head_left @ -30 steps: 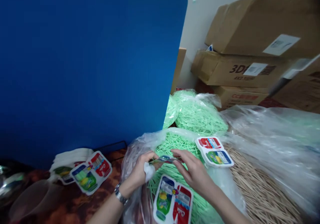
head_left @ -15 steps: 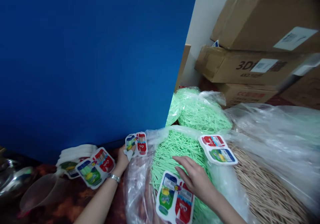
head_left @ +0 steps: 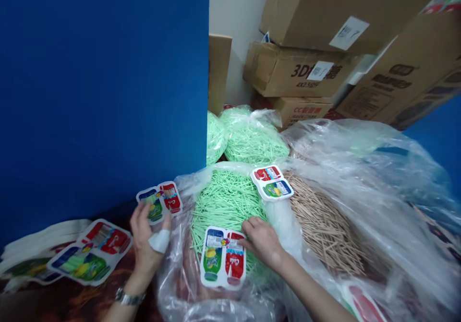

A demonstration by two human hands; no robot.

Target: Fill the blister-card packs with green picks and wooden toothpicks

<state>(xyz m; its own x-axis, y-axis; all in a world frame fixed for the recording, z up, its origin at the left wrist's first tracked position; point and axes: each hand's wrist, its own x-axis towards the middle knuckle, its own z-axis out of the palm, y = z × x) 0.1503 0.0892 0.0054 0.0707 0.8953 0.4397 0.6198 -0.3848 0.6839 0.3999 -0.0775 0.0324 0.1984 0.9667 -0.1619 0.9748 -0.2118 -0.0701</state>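
Observation:
My left hand [head_left: 145, 238] grips the near edge of a two-part plastic pack [head_left: 160, 202] printed with Sprite and Cola bottles, fingers on one side and thumb on the other. A small white piece [head_left: 159, 240] lies against its thumb. My right hand [head_left: 262, 243] has its fingers bent together at the green sticks [head_left: 230, 202] in an open plastic bag; its fingertips are partly hidden. Its thumb is by the edge of a second pack [head_left: 223, 259] lying on the bag's near side. A third pack [head_left: 272, 183] rests at the bag's far right edge.
More packs [head_left: 91, 252] are piled at left. Brown sticks [head_left: 320, 221] fill a bag on the right, beside loose clear plastic [head_left: 378, 183]. Tied bags of green sticks [head_left: 254, 137] lie behind. A blue panel [head_left: 104, 82] stands at left; cardboard boxes [head_left: 302, 67] are stacked at the back.
The view has swung right, so things sit further left. My right hand's outstretched fingers have bent down onto the green sticks. My left hand has turned more upright at its pack.

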